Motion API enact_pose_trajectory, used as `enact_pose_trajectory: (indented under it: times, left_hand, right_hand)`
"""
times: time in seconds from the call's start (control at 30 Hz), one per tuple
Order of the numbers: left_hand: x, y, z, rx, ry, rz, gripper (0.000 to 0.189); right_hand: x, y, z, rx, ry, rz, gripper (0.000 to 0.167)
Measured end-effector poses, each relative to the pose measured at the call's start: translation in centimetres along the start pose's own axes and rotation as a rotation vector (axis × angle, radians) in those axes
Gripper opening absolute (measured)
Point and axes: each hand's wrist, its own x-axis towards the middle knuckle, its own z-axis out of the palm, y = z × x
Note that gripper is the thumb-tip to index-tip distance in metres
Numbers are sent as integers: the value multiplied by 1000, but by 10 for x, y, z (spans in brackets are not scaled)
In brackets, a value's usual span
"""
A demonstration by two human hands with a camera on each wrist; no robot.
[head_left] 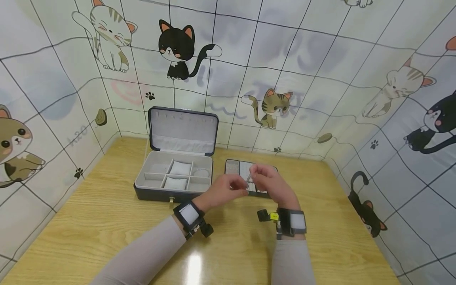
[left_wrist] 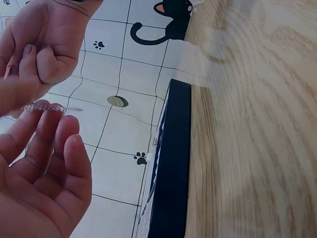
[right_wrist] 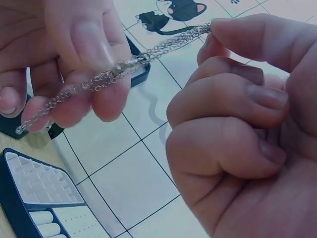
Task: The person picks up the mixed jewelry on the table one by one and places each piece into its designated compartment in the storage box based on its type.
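A thin silver chain point(right_wrist: 116, 73), bunched into several strands, stretches between my two hands above the table. My left hand point(head_left: 224, 191) pinches one part of it, thumb pressed against the fingers, while a short end hangs past the fingertips. My right hand point(head_left: 273, 185) pinches the opposite end between thumb and forefinger, its other fingers curled in. Just behind the hands lies a dark-rimmed jewellery tray point(head_left: 233, 166), partly covered by them; the right wrist view shows its white woven-looking section and ring rolls.
An open navy jewellery box point(head_left: 153, 194) stands left of the tray, its lid point(head_left: 183, 130) upright. Inside are two white cushions point(head_left: 180, 168) and a round bangle-like piece point(head_left: 201, 173). Cat-printed cloth point(head_left: 228, 71) hangs behind and at the sides of the wooden table point(head_left: 107, 221).
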Motion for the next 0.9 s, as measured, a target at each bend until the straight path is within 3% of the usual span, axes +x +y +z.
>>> enact_pose_trajectory:
  times: [0.37,0.6,0.73,0.9]
  left_hand:
    - [-1,2,-3,9,15,-19,22]
    - [-3,6,-5,76,191,-21,20]
    - [-2,7,-8,21,281,4,16]
    - [-2,10,-13,-62,315,42,15]
  right_hand:
    - [0,0,-4,7,18,7,15]
    - [-1,3,-5,-1,38,41,13]
    - [-1,5,-5,-10,57,64,12]
    - [3,11,-3,-8,73,91,9]
